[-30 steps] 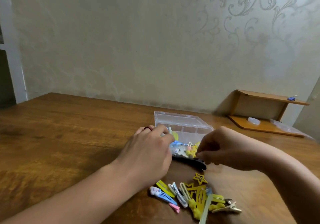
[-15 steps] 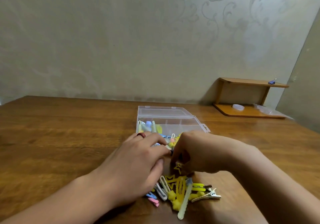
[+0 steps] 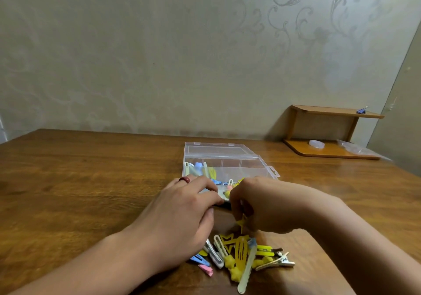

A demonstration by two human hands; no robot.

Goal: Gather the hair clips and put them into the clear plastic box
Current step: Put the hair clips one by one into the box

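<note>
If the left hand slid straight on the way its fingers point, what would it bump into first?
Probably the clear plastic box: the left hand points forward-right at its near edge, where hair clips lie, though depth is unclear.

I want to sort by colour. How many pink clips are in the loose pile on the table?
1: a pink clip at the pile's near left edge, beside a blue clip. The left hand may hide others.

box (image 3: 230,158) front wall: hidden by hands | right fingers (image 3: 237,210): grasp unclear
</note>
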